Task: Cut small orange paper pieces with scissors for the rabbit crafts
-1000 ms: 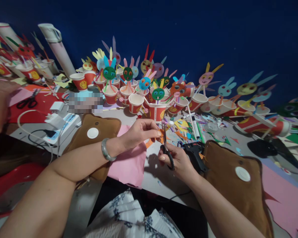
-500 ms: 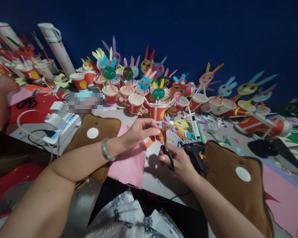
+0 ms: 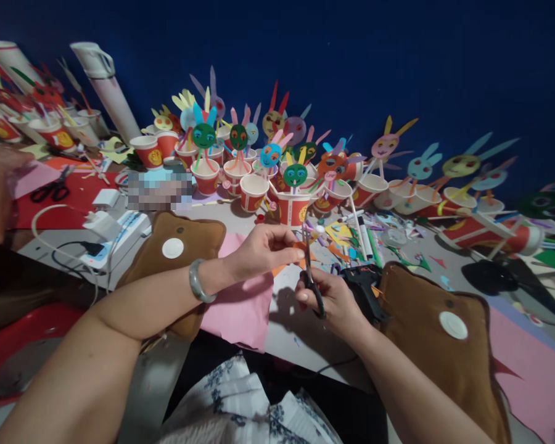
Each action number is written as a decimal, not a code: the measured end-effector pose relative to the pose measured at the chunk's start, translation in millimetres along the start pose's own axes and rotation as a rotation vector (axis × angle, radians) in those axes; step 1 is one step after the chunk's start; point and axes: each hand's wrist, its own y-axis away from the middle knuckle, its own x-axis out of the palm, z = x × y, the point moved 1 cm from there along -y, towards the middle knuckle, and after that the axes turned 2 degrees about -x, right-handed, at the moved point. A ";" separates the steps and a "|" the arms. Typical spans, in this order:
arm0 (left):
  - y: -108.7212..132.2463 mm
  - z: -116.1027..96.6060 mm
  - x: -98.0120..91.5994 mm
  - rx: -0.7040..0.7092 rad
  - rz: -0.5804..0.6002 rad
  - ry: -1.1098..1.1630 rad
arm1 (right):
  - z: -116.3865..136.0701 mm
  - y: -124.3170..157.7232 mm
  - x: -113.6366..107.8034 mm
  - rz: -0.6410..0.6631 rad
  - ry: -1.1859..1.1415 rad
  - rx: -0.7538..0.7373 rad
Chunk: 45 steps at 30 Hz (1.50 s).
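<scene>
Pinching a super tiny orange scrap (image 3: 299, 245), left hand (image 3: 261, 250) clamped on it, right hand (image 3: 332, 299) gripping scissors (image 3: 309, 270), slim blades far, black handles near

A tall flask (image 3: 115, 102) stands before a dark blue wall (image 3: 259, 37) — nearer, a white power strip (image 3: 123, 237), black plug (image 3: 92, 249) attached, lies beside one brown cushion (image 3: 189, 237); a second brown cushion (image 3: 425, 351) sits right, next to a pink sheet (image 3: 531, 376).
</scene>
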 end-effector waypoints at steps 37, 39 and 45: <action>-0.2 0.3 -1.9 0.018 0.015 0.001 | 1.1 1.7 -1.1 -0.006 0.034 0.007; -0.3 0.2 -2.1 0.021 0.013 0.006 | 0.4 1.8 -1.3 -0.013 0.037 0.004; -0.8 -1.0 -2.3 0.012 0.016 0.008 | 1.0 1.8 -0.7 -0.009 0.027 0.012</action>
